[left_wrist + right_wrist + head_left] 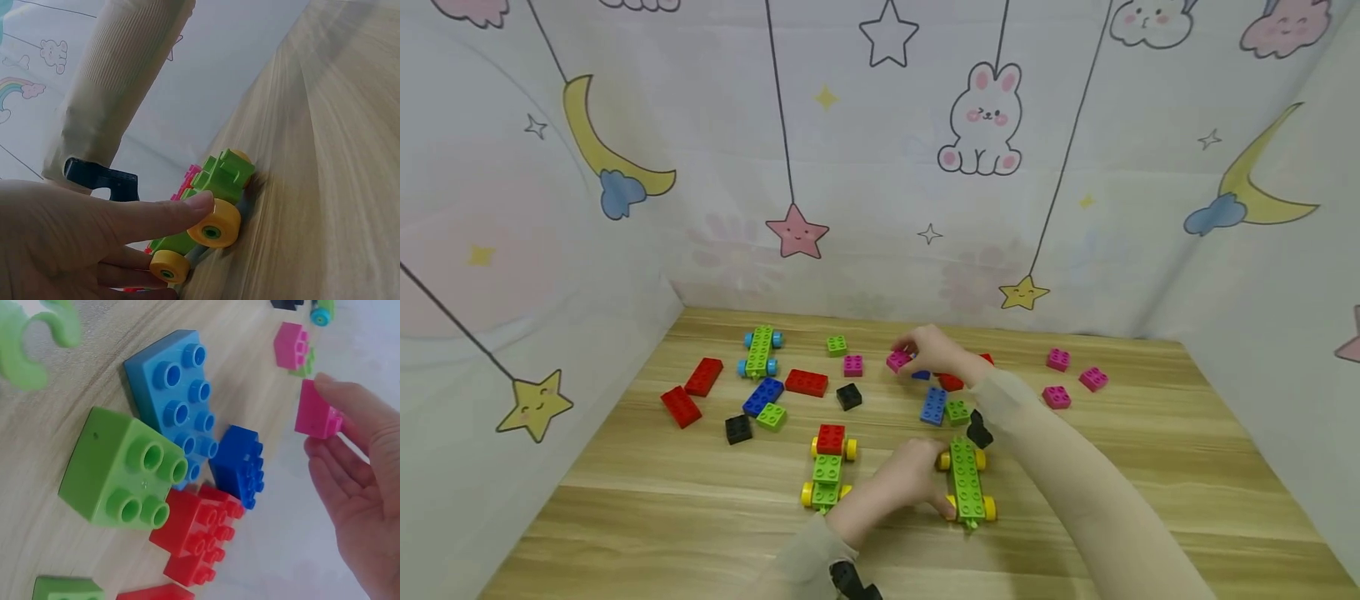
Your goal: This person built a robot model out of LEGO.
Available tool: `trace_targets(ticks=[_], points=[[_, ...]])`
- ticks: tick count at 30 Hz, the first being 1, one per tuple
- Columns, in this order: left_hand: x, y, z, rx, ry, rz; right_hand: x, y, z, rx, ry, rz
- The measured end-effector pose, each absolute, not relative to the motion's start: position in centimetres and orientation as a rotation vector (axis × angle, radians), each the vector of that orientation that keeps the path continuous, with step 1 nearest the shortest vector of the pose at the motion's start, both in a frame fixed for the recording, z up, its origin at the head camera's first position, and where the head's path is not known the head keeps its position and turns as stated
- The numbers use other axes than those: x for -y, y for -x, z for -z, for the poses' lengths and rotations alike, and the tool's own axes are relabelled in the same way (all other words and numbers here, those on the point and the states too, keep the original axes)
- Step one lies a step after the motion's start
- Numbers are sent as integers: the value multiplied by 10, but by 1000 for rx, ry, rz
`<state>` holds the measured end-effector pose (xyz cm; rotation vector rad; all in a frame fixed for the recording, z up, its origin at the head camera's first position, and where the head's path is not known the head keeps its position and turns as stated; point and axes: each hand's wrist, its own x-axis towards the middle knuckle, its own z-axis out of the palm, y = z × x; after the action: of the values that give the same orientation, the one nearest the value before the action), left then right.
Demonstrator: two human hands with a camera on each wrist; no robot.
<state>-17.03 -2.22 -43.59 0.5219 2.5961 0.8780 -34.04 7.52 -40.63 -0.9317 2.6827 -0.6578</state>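
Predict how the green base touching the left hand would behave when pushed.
The green base would probably roll on its yellow wheels, though the left hand touching them may check it. Its straight body looks stiff. Its low stance suggests little tipping.

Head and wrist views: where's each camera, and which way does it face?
Head: worn on head, facing forward, down over wooden table; left hand, right hand, beige sleeves show.
Left wrist: worn there, facing yellow-wheeled green plastic base; left hand, right sleeve show.
Right wrist: worn there, facing pink plastic brick; right hand shows.
Head and right wrist share that brick.
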Motion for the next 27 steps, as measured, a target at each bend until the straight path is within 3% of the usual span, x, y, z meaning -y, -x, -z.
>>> trace_targets(ticks=[27], points=[[22,171,437,-2590,-538,-881,-133,282,397,-2851,953,964]])
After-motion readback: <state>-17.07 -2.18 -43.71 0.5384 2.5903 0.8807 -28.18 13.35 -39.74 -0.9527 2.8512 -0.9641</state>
